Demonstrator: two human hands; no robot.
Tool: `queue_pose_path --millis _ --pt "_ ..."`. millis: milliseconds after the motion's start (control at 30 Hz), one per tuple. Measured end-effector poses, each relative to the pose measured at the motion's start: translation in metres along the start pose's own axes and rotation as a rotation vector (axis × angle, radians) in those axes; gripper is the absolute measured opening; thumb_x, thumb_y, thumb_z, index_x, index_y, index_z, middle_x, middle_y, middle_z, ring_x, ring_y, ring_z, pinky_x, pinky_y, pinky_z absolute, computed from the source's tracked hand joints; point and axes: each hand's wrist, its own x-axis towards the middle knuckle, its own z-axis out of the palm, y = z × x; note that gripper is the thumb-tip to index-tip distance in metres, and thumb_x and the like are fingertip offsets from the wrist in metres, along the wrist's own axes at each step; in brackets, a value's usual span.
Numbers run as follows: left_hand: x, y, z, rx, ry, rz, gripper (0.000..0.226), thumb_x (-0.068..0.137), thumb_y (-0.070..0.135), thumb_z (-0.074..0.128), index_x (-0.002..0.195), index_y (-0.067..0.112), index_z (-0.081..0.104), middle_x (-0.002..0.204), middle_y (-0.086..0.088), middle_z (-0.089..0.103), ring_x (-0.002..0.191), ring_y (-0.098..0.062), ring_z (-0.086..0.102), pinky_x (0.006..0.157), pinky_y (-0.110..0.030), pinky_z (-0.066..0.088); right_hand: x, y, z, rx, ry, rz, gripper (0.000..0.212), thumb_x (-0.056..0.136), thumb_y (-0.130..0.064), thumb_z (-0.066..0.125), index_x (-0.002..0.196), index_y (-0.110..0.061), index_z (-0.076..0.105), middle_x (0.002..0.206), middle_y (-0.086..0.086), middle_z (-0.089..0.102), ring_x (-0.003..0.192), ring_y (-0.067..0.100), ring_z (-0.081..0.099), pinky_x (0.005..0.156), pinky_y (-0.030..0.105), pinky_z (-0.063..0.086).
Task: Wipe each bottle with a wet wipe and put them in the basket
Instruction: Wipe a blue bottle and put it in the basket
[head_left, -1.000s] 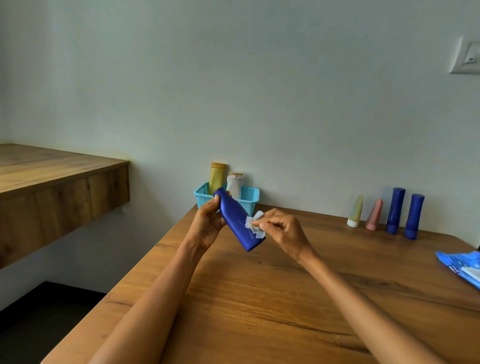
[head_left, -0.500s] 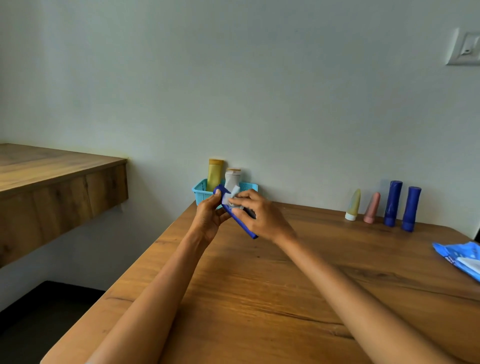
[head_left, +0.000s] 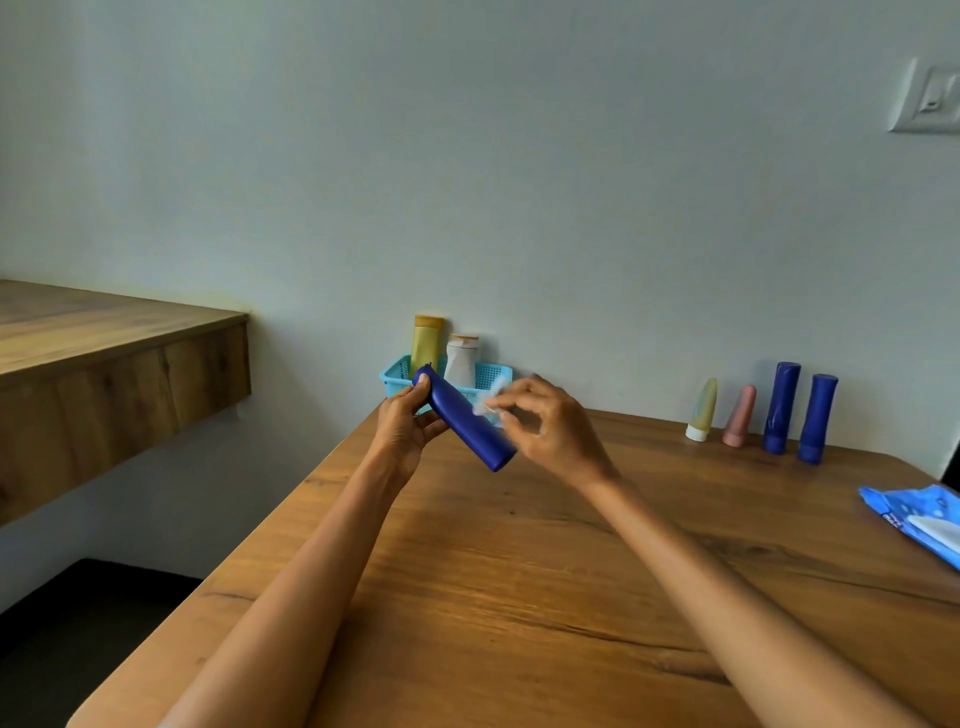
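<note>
Two hands share the work here: the left hand (head_left: 402, 431) grips the upper end of a dark blue bottle (head_left: 464, 423), thumb on its front and fingers curled round behind, holding it tilted in the air above the bench (head_left: 519, 597), just in front of the turquoise basket (head_left: 395, 375). The right hand (head_left: 545, 426) pinches a small crumpled wet wipe (head_left: 491, 400) between thumb and fingertips against the bottle's side, near its middle. The bottle looks like smooth, rigid plastic, probably light enough for one hand, and its glossy skin is likely to turn slippery once damp, so a grip close to one end, with the wipe free to travel the rest of the length, seems sensible. The wipe is limp and thin and will bunch up under pressure. Two bottles, a yellow one (head_left: 427, 343) and a white one (head_left: 461, 361), already stand in the basket, while four more (head_left: 779, 410) wait upright in a row along the wall to the right. A blue wipe packet (head_left: 914, 519) lies at the bench's right edge.
</note>
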Motion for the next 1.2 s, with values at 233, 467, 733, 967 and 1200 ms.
queue_pose_path --millis 233,467,733,967,1200 --pt "-0.003 0.002 0.004 0.04 0.043 0.019 0.016 0.09 0.023 0.062 0.099 0.009 0.063 0.081 -0.006 0.069 0.064 -0.015 0.069 0.057 -0.027 0.057 0.033 -0.024 0.034 -0.112 -0.113 -0.112 0.035 0.092 -0.024 0.055 0.126 -0.016 0.058 0.125 0.003 0.055 0.113 0.019 0.052 0.087 0.032 0.048" --pt "-0.001 0.0 0.003 -0.005 0.103 -0.036 0.028 0.083 0.03 0.069 0.099 0.009 0.058 0.082 -0.008 0.07 0.061 -0.018 0.071 0.051 -0.027 0.054 -0.01 -0.009 0.016 -0.182 -0.109 -0.23 0.019 0.086 -0.015 0.062 0.103 -0.011 0.071 0.103 0.008 0.066 0.093 0.02 0.063 0.074 0.033 0.056" --pt "-0.002 -0.001 -0.004 -0.022 0.122 -0.02 0.019 0.087 0.024 0.065 0.098 0.012 0.056 0.091 -0.01 0.066 0.074 -0.022 0.069 0.055 -0.03 0.057 -0.032 0.005 -0.002 -0.121 -0.115 -0.156 0.016 0.079 -0.015 0.068 0.094 -0.011 0.074 0.096 0.004 0.069 0.084 0.015 0.063 0.07 0.031 0.055" --pt "-0.007 -0.001 0.008 0.07 -0.079 -0.014 0.011 0.094 0.021 0.054 0.097 0.011 0.057 0.084 -0.005 0.068 0.073 -0.017 0.066 0.065 -0.03 0.056 0.02 -0.003 0.009 0.28 -0.01 0.275 0.022 0.091 -0.017 0.058 0.108 -0.011 0.069 0.112 0.0 0.062 0.102 0.009 0.058 0.082 0.014 0.047" --pt "-0.006 0.006 0.006 -0.04 -0.067 0.064 0.019 0.096 0.025 0.05 0.102 0.011 0.06 0.085 -0.003 0.071 0.073 -0.015 0.068 0.062 -0.028 0.057 0.022 -0.011 0.03 0.448 -0.11 0.343 0.028 0.093 -0.021 0.055 0.119 -0.018 0.063 0.122 -0.007 0.056 0.105 0.004 0.054 0.077 0.011 0.046"
